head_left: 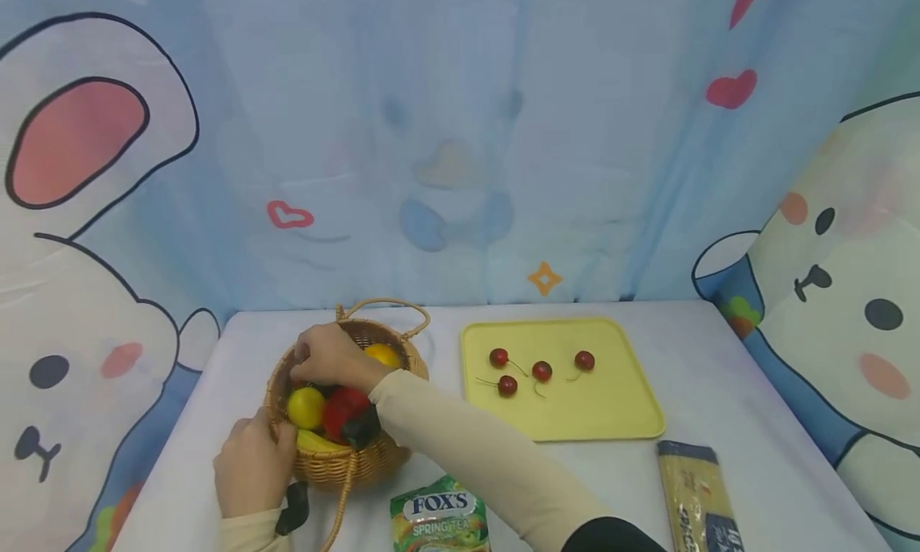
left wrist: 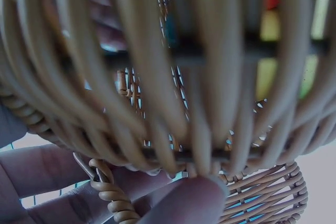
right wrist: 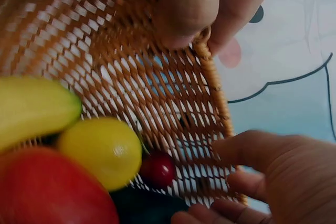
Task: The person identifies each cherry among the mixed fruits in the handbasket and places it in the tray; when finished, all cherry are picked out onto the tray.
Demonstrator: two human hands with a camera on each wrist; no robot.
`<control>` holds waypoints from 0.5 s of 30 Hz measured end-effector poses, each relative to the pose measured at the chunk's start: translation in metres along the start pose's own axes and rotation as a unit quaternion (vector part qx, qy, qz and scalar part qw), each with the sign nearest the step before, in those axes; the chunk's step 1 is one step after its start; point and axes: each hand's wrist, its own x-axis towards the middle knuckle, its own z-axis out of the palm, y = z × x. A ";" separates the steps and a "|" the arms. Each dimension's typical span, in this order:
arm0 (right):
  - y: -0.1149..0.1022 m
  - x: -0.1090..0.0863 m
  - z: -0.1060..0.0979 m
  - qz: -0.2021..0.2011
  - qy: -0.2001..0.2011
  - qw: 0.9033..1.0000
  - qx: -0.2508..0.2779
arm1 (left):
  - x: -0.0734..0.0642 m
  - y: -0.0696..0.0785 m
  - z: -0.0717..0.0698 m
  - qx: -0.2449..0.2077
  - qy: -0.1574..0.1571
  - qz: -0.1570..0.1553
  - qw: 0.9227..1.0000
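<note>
A wicker basket (head_left: 327, 468) of fruit stands at the left of the table. My left hand (head_left: 255, 464) grips its near-left rim, thumb inside and fingers outside. Over the basket's left part reaches my right hand (head_left: 334, 359); in the right wrist view its relaxed fingers (right wrist: 247, 148) are at the rim, apart from a dark red cherry (right wrist: 160, 170) lying inside against the weave. Beside that cherry sits a lemon (right wrist: 102, 150), with a banana (head_left: 316, 442), a red fruit (head_left: 341, 414) and an orange-yellow fruit (head_left: 383, 355) around it. The right forearm hides part of the basket.
A yellow tray (head_left: 575, 416) with several cherries (head_left: 542, 371) lies right of the basket. A green FOX'S candy bag (head_left: 440, 516) is at the front, partly behind the right sleeve. A tan package (head_left: 697, 496) lies at front right. A printed curtain (head_left: 460, 137) hangs behind the table.
</note>
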 end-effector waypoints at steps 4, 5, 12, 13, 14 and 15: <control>0.005 0.006 0.012 0.020 -0.021 1.000 0.002 | 0.000 0.000 0.001 0.001 0.003 0.003 1.000; 0.005 0.007 0.014 0.022 -0.029 0.999 0.002 | 0.000 0.000 0.002 0.000 0.007 0.005 1.000; 0.008 0.015 0.029 0.007 -0.055 0.997 -0.045 | 0.000 0.001 0.005 -0.009 0.021 0.017 1.000; 0.008 0.017 0.031 0.005 -0.057 0.997 -0.048 | 0.000 0.000 0.004 -0.009 0.023 0.019 1.000; 0.009 0.019 0.032 -0.001 -0.061 0.997 -0.056 | 0.000 0.000 0.004 -0.009 0.026 0.020 0.999; 0.008 0.020 0.033 -0.005 -0.066 0.996 -0.062 | 0.000 0.000 0.003 -0.009 0.029 0.020 0.999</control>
